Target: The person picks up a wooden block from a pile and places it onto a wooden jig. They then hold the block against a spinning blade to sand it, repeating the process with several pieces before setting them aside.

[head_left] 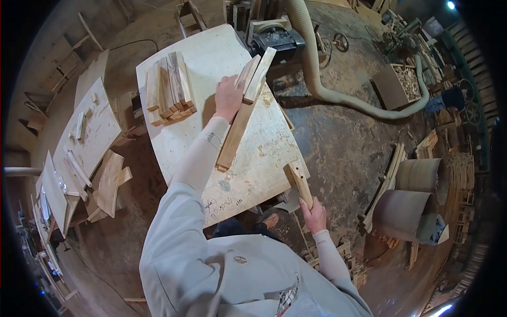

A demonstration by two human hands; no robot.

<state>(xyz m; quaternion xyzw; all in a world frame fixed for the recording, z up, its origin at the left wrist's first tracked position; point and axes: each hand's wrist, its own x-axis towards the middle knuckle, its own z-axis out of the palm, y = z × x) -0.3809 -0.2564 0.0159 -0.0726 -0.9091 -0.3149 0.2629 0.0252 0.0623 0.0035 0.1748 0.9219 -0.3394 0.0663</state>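
My left hand (228, 98) reaches across the worktable (211, 53), fingers curled against short wooden strips (247, 74). A paler wooden strip (260, 76) lies alongside them, its far end angled past the table's edge. Under these runs a longer brown wooden strip (236, 137), slanting toward me. At the table's near right corner, my right hand (315, 214) is closed around the lower end of a wooden bar (302, 185) with dark spots near its top. Left of my left hand sits a stack of wooden blocks (171, 87).
A dark motor (277, 42) stands beyond the table, beside a thick ribbed hose (338, 98) curving right. Boards and offcuts lie on a side table (97, 124) at left. Rolled sheets (404, 214) rest on the floor at right. A person (449, 99) is far right.
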